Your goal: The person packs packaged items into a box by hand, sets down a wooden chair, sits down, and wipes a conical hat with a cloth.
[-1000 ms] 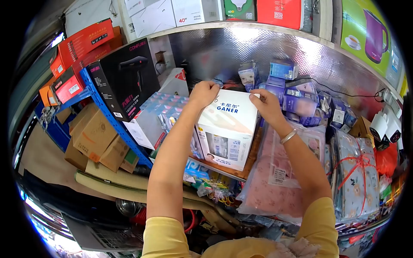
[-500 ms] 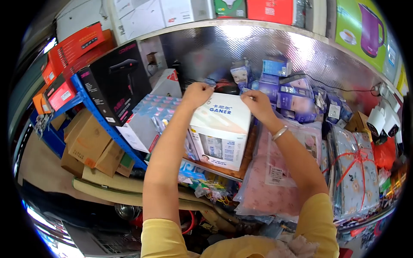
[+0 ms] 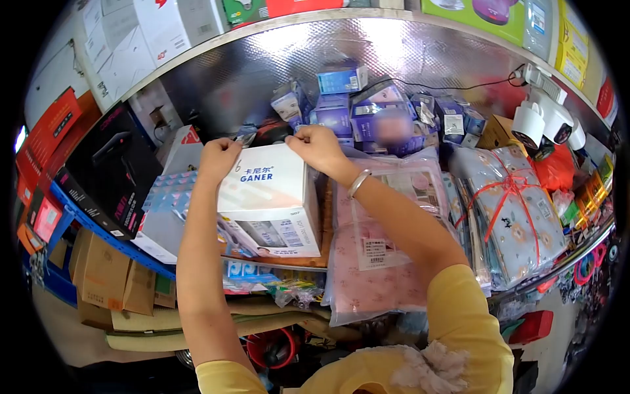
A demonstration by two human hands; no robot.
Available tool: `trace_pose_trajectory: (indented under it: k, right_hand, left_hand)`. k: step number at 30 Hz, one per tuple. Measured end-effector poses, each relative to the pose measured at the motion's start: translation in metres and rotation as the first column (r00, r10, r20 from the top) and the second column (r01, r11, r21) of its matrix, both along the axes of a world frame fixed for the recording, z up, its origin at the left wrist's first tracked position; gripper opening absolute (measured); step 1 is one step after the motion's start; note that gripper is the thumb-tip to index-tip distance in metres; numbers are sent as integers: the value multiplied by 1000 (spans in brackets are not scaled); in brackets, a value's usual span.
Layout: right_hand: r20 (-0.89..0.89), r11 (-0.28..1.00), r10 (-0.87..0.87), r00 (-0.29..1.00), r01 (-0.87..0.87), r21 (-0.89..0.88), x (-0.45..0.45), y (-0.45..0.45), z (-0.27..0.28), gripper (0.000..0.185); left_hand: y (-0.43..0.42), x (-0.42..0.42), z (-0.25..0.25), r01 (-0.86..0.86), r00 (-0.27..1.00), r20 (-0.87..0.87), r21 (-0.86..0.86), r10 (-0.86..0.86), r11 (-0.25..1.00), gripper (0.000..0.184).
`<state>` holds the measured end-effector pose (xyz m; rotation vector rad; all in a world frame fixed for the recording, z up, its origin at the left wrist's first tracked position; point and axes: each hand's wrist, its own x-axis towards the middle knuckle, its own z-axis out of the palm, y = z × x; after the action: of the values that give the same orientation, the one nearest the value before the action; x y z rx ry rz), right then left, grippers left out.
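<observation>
- White box [image 3: 272, 200]: stands upright on a wooden board [image 3: 327, 217], windowed face toward the person; whether height or depth is its longer axis cannot be told
- Left hand [image 3: 221, 157]: fingers drawn narrow, gripping the box's far left top corner
- Right hand [image 3: 316, 148]: likewise narrow, gripping the box's far right top corner
- Key relation: box body lies below and nearward of both hands, neither clearly nearer
- Pink package [image 3: 367, 276]: right of the box

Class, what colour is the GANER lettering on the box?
Blue lettering on the white box, seen in the head view.
</observation>
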<state>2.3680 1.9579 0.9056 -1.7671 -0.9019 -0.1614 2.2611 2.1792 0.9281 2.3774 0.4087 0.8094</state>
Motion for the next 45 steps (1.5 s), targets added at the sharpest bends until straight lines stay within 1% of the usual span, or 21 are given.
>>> trace_pose_trajectory:
  k: [1, 3, 4, 5, 7, 11, 12, 14, 16, 18, 21, 25, 31, 33, 36, 40, 42, 43, 45]
  right_hand:
    - [-4, 1000, -12, 1000, 12, 0, 0, 0, 0, 33]
    - [-17, 1000, -1, 1000, 1, 11, 3, 0, -2, 31]
    - [3, 999, -7, 1000, 6, 39, 5, 1, -5, 31]
    - [1, 999, -17, 1000, 17, 38, 6, 1, -6, 31]
    - [8, 998, 9, 1000, -10, 57, 7, 1, -7, 31]
    - [6, 998, -15, 1000, 15, 60, 8, 2, -9, 31]
    - [7, 998, -21, 1000, 21, 60, 8, 2, -9, 31]
    - [-44, 997, 24, 999, -21, 73, 7, 1, -10, 30]
    - [-30, 997, 30, 999, -27, 78, 7, 0, -11, 29]
    - [-18, 996, 37, 999, -35, 82, 8, -1, -12, 29]
    - [8, 994, 36, 999, -37, 102, 9, 0, -14, 27]
    - [-6, 993, 41, 999, -40, 108, 10, 2, -17, 28]
    - [-7, 992, 58, 998, -56, 114, 13, 3, -20, 28]
    - [-2, 992, 62, 998, -62, 108, 13, 4, -20, 28]
    - [17, 993, 57, 998, -58, 99, 13, 3, -20, 28]
    - [35, 994, 77, 996, -80, 81, 12, -1, -17, 27]
    - [29, 993, 96, 995, -97, 70, 13, -1, -18, 27]
    - [53, 992, 105, 993, -108, 65, 14, -1, -18, 27]
    - [77, 991, 117, 990, -121, 57, 14, -1, -19, 27]
  left_hand:
    - [1, 1, -2, 12, 1000, -4, 0, -12, 1000, 29]
    - [7, 2, -5, 89, 995, 67, -163, -79, 983, 25]
    - [12, 4, -8, 147, 986, 109, -194, -127, 970, 20]
    - [15, 4, -9, 156, 985, 107, -195, -137, 968, 20]
    - [21, 4, -11, 217, 973, 137, -284, -185, 934, 16]
    - [18, 1, -11, 258, 962, 171, -315, -212, 913, 13]
    - [18, 2, -11, 260, 962, 160, -317, -219, 912, 11]
    - [19, 3, -11, 260, 963, 152, -299, -223, 918, 11]
    - [20, 3, -12, 255, 965, 141, -280, -223, 926, 10]
    - [21, 4, -15, 300, 948, 193, -274, -253, 914, 8]
    - [21, 6, -16, 327, 939, 211, -291, -274, 899, 7]
    - [19, 6, -16, 324, 940, 206, -296, -271, 898, 6]
    - [17, 9, -16, 336, 936, 196, -253, -292, 907, 6]
    - [16, 10, -15, 325, 943, 147, -201, -300, 924, 6]
    - [16, 11, -16, 343, 936, 151, -186, -318, 921, 6]
    - [14, 12, -15, 370, 926, 164, -213, -340, 904, 6]
    - [13, 13, -14, 347, 936, 129, -187, -327, 919, 7]
    - [13, 15, -14, 345, 937, 128, -187, -325, 920, 7]
    - [14, 17, -14, 363, 929, 103, -86, -354, 928, 7]
